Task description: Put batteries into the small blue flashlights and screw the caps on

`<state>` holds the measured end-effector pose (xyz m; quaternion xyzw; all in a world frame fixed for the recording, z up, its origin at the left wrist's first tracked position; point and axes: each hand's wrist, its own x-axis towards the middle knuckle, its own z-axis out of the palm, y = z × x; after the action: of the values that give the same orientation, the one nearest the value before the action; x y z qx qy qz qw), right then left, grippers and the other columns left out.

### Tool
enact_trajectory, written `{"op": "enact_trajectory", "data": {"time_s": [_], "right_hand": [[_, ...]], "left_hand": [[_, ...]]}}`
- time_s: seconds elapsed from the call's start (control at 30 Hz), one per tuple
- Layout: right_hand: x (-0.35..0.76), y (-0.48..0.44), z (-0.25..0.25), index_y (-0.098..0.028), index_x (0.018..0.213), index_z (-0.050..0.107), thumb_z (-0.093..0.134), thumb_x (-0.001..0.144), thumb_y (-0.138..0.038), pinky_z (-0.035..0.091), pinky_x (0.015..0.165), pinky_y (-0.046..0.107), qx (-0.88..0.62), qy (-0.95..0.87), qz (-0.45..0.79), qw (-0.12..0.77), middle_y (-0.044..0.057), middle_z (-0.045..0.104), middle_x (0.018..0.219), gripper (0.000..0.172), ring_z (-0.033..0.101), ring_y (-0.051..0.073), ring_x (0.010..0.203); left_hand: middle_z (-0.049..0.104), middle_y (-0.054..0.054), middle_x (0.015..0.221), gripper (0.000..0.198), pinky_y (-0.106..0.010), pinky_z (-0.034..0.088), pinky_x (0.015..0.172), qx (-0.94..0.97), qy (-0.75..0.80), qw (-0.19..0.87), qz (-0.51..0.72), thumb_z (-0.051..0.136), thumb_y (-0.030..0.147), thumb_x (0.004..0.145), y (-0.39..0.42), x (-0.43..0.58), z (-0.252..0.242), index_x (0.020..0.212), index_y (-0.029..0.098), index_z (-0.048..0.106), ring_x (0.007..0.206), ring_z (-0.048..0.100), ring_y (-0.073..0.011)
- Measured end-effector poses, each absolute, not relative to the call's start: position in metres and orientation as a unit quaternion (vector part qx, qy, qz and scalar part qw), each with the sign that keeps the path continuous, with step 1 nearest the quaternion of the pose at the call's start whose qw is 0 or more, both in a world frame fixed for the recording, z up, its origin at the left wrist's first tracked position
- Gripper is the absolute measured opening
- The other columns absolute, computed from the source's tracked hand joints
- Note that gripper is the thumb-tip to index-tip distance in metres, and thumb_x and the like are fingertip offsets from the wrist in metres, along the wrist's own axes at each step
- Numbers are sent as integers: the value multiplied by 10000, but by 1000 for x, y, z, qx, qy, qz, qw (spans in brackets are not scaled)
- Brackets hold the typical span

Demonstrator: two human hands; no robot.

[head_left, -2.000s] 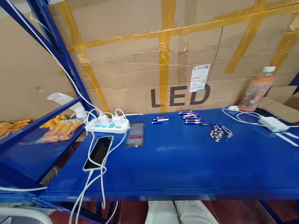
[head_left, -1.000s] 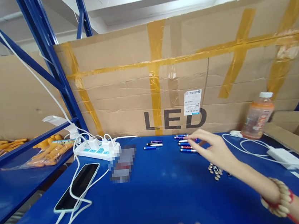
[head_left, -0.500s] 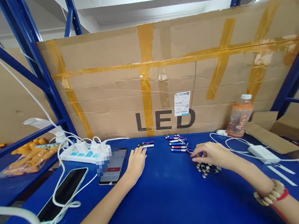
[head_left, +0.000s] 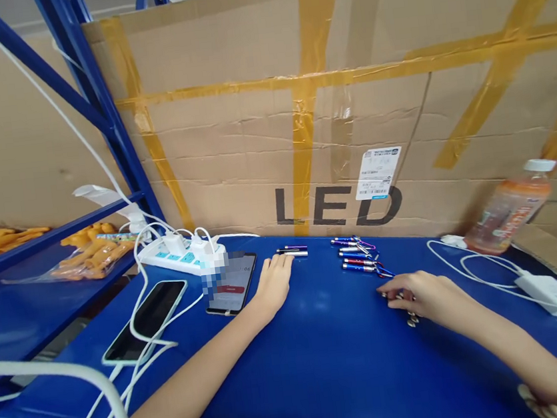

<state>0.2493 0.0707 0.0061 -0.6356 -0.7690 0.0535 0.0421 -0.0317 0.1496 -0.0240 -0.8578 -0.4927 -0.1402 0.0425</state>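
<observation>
My left hand [head_left: 274, 282] lies on the blue table with its fingers stretched forward. Its fingertips reach the small silver tube [head_left: 298, 254] in a little group of slim tubes; whether they press on it I cannot see. My right hand [head_left: 421, 293] hovers low over a pile of small button cells [head_left: 412, 320], which it mostly covers. Thumb and forefinger are curved and a little apart, with cells showing around them. Beyond that hand, several mini flashlights [head_left: 359, 266] in blue, red and silver, with clips, lie in a row.
Left of my left hand are a phone with a lit screen [head_left: 231, 285], a dark phone [head_left: 145, 325] and a white power strip [head_left: 183, 255] with cables. A drink bottle [head_left: 510, 209] and a white adapter [head_left: 553, 292] lie right. A cardboard wall [head_left: 233, 160] stands behind.
The view has tilted down and turned left, so everything sits elsewhere in the picture. My right hand now covers more of the button cells. My left hand stays by the tubes.
</observation>
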Motion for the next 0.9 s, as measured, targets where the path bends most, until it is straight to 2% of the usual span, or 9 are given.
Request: {"op": "enact_trajectory", "data": {"time_s": [0.1, 0.23, 0.37, 0.47, 0.53, 0.67, 0.77, 0.83, 0.9], "right_hand": [[243, 72, 4, -345, 1005, 618, 559, 784, -249, 372, 559, 195, -637, -768, 45, 46, -69, 618, 908, 248, 585, 112, 755], [232, 71, 7, -349, 979, 632, 546, 785, -294, 384, 554, 192, -623, -776, 60, 78, -55, 618, 894, 219, 573, 108, 728], [224, 70, 8, -314, 892, 666, 563, 763, -331, 391, 537, 198, -634, -759, 98, 114, -45, 622, 882, 166, 564, 114, 706], [219, 70, 4, -251, 866, 671, 601, 744, -292, 415, 569, 195, -622, -754, 146, 152, -37, 625, 821, 147, 544, 98, 651], [213, 69, 1, -214, 850, 674, 622, 734, -263, 430, 603, 189, -600, -759, 176, 179, -32, 625, 775, 136, 537, 89, 631], [200, 62, -2, -208, 800, 685, 638, 739, -266, 442, 611, 196, -597, -755, 184, 201, -33, 627, 763, 97, 557, 88, 636], [191, 54, 0, -230, 833, 676, 588, 796, -265, 448, 647, 199, -520, -793, 97, 301, -40, 620, 839, 102, 573, 84, 731], [186, 48, 3, -202, 910, 652, 542, 832, -200, 456, 725, 182, -433, -807, 48, 398, -22, 609, 895, 135, 565, 69, 804], [181, 42, 5, -178, 964, 625, 529, 831, -127, 454, 768, 179, -386, -809, -1, 443, -1, 595, 930, 171, 550, 63, 846]], "left_hand": [[457, -104, 1190, 458, -342, 280, 923, -850, -509, 53, -127, 284, -26, 818, 148, -33, -21, 1237, 92, 426, 1097, 381, -215], [460, -124, 1150, 479, -345, 309, 874, -837, -533, 62, -112, 294, -39, 790, 146, -37, -16, 1232, 72, 441, 1015, 405, -238], [484, -139, 1062, 362, -348, 317, 841, -824, -551, 43, -123, 305, -24, 803, 143, -43, -14, 1038, 56, 569, 965, 417, -247], [535, -77, 999, 217, -347, 326, 827, -827, -507, -42, -240, 379, 91, 865, 136, -40, -14, 959, 124, 571, 935, 454, -212], [567, -28, 957, 125, -305, 343, 837, -812, -449, -160, -337, 436, 120, 860, 128, -33, -14, 947, 147, 521, 918, 497, -157], [581, 10, 958, 96, -260, 355, 866, -785, -364, -297, -404, 493, 160, 831, 107, -15, -15, 923, 170, 468, 931, 521, -116], [585, 18, 943, 111, -255, 367, 866, -770, -350, -352, -401, 524, 208, 817, 95, -7, -17, 907, 178, 466, 928, 532, -110], [584, 23, 922, 109, -246, 373, 853, -774, -349, -350, -395, 536, 225, 813, 89, -4, -18, 902, 183, 487, 913, 532, -107], [585, 22, 906, 108, -237, 373, 841, -795, -337, -324, -386, 544, 244, 814, 85, -4, -18, 901, 187, 517, 905, 524, -108]]}}
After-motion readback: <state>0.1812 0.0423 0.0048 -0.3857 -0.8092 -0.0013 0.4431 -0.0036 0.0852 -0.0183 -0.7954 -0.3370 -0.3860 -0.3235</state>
